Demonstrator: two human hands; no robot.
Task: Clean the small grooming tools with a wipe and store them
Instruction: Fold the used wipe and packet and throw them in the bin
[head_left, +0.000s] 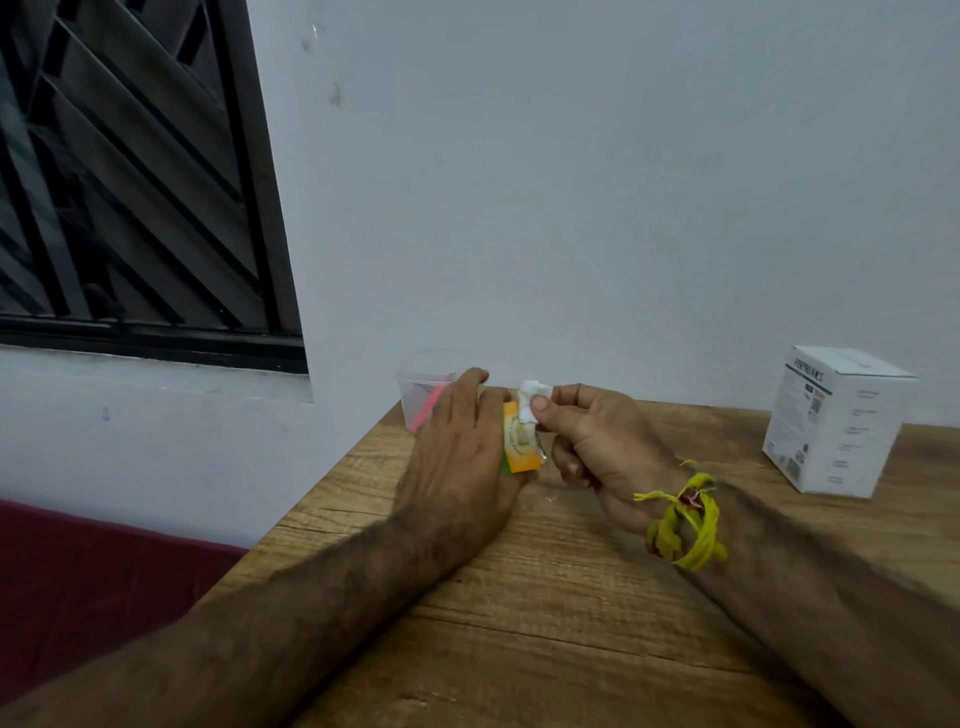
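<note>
Pinching: right hand (597, 447) nips a white wipe (531, 399) between thumb and forefinger, its other fingers curled under.
Left grip: left hand (457, 452) closes round an orange and green sachet (521, 446), fingers curled over its far side, palm low to the surface (545, 597).
Wipe: sticks up from the sachet's top end, crumpled, between the two hands and touching the right thumb tip.
Sachet: held on edge, its lower end just above the wood; the print on it is too blurred to read.
Tub: clear tub (428, 382) stands just beyond the left knuckles, against the wall (571, 182); the left hand hides its near right part.
Tool: a pink tool (428, 408) leans inside the tub, partly hidden by the left hand; what kind cannot be told.
Box: white box (836, 421) stands on the surface well right of the right hand, dark print on its faces, apart from everything else.
Thread: yellow thread (685, 519) with a red bit is tied round the right wrist.
Window: dark window (130, 171) with slanted bars, far left of the left hand, above a white ledge.
Cloth: dark red cloth (88, 571) lies below the surface's left edge, beside the left forearm.
Blocking: both forearms cross the near surface and cover much of the wood.
</note>
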